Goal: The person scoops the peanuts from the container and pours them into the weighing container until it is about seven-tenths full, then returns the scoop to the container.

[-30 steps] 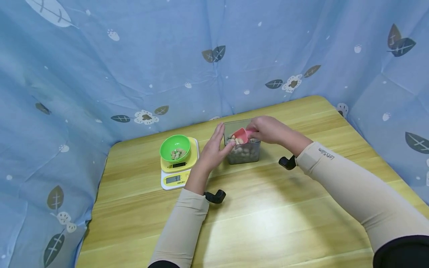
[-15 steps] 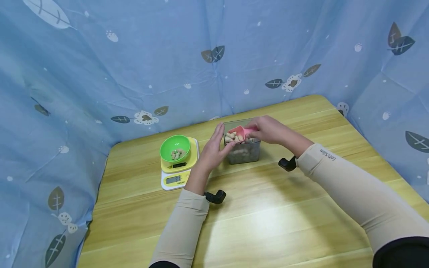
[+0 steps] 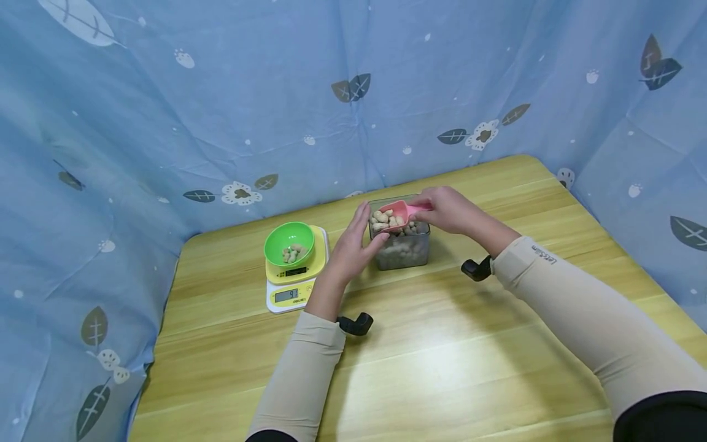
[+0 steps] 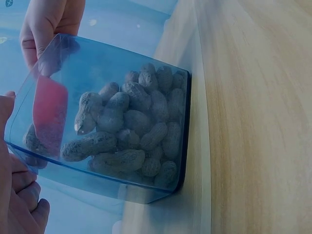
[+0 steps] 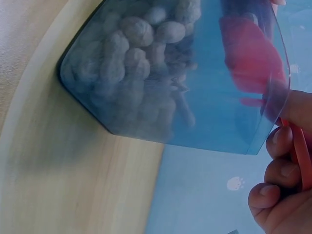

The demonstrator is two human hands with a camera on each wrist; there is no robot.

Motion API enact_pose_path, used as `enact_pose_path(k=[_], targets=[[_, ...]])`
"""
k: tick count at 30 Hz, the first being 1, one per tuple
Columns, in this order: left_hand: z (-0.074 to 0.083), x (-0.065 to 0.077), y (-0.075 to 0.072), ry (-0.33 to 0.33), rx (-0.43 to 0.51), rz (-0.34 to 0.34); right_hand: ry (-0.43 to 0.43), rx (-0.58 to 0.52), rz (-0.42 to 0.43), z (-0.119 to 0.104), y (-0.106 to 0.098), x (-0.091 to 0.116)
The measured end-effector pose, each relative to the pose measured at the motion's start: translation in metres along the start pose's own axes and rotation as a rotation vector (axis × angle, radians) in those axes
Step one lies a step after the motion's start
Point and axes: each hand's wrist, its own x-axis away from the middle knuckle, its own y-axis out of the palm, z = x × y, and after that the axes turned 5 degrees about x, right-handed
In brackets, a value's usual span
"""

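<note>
My right hand (image 3: 450, 210) holds a pink scoop (image 3: 401, 209) by its handle, fingers curled round it. Unshelled peanuts (image 3: 381, 220) lie in the scoop, which is at the mouth of a clear grey plastic box (image 3: 402, 253). More peanuts (image 4: 139, 122) fill the bottom of that box, visible through its wall. My left hand (image 3: 349, 248) rests against the box's left side, fingers straight in the head view and thumb by the front rim. In the right wrist view, my right fingers (image 5: 280, 173) wrap the scoop's handle beside the box.
Left of the box, a green bowl (image 3: 280, 240) with several peanuts sits on a yellow and white kitchen scale (image 3: 313, 270), its display showing digits. A wooden table (image 3: 431, 356) carries everything. A blue patterned curtain (image 3: 298, 80) hangs round its far and left sides.
The scoop has risen slightly and levelled at the box's mouth, and more peanuts show in it. My right hand moved up and slightly right; my left hand stays put.
</note>
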Motion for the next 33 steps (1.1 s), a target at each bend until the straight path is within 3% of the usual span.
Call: enact_pose_path(k=[11, 33], targets=[[0.001, 0.001, 0.000, -0.008, 0.006, -0.002, 0.052, -0.101, -0.006, 0.010, -0.004, 0.006], [0.000, -0.001, 0.000, 0.004, 0.016, -0.002, 0.064, -0.157, 0.008, 0.021, -0.009, 0.014]])
